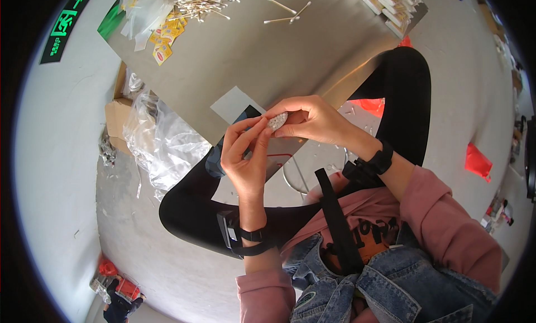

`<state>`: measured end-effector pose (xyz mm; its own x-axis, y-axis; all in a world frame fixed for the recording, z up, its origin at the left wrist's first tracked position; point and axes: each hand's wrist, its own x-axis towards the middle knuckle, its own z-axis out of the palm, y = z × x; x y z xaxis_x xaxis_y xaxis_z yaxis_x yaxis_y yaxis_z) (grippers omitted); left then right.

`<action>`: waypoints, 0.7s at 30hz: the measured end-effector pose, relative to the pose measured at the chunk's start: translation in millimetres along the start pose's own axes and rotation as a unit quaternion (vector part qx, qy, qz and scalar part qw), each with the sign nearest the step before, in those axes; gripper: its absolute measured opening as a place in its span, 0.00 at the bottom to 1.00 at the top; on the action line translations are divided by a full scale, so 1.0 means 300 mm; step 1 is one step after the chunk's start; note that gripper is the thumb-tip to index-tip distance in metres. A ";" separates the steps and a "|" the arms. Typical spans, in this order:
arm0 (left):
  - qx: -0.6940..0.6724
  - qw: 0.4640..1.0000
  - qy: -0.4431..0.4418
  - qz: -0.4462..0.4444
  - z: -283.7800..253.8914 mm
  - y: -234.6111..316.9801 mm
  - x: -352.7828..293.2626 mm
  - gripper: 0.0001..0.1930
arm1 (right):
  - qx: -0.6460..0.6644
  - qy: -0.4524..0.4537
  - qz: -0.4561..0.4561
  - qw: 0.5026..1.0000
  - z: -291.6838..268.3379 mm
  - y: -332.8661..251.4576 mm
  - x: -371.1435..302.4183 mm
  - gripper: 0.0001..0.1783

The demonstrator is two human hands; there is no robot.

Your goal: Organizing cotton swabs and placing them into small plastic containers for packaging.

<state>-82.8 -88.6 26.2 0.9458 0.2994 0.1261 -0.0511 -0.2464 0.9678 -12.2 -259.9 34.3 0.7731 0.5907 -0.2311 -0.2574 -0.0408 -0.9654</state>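
Observation:
Between my two hands, over the table's near edge, is a tight bundle of cotton swabs [277, 121], its white tips facing up. My left hand [245, 152] pinches the bundle's left side with thumb and fingertips. From the other side, the fingers and thumb of my right hand [317, 119] close round it. The sticks below the tips are hidden by my fingers. A flat white sheet [228, 104] lies on the table just beyond my left hand.
On the grey table [234, 49] lie a heap of loose cotton swabs [202, 0], a few stray swabs [286, 14], yellow printed packets [167, 37] and clear bags [146, 13]. White packs [389, 7] are stacked far right. A large plastic bag [167, 147] and cardboard box [117, 115] stand left.

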 end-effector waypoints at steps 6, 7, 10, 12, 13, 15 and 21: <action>0.072 0.997 0.000 0.001 0.008 0.037 -0.011 0.05 | 0.017 0.004 0.050 0.999 -0.005 -0.025 -0.010 0.19; 0.073 0.997 0.001 0.001 0.009 0.041 -0.013 0.05 | 0.021 0.002 0.049 0.999 -0.004 -0.027 -0.008 0.19; 0.071 0.997 0.013 0.002 0.020 0.043 -0.023 0.03 | -0.012 0.000 0.025 1.000 -0.003 -0.025 -0.007 0.19; -0.080 0.995 0.039 -0.048 0.031 0.038 -0.028 0.05 | -0.014 0.004 0.026 1.000 -0.004 -0.025 -0.010 0.19; -0.081 0.995 0.038 -0.048 0.029 0.037 -0.028 0.05 | -0.015 0.009 0.028 0.999 -0.006 -0.026 -0.011 0.19; -0.107 0.987 0.044 -0.110 0.008 0.042 -0.021 0.07 | -0.018 0.011 0.033 0.999 -0.008 -0.025 -0.012 0.19; 0.044 0.998 -0.018 -0.039 -0.013 0.054 0.012 0.07 | -0.027 0.003 0.009 1.000 0.002 -0.005 -0.011 0.20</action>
<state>-81.6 -87.9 43.2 0.9569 0.2875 0.0407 0.0506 -0.3032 0.9516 -14.9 -261.3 36.5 0.7725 0.5839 -0.2496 -0.2403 -0.0950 -0.9660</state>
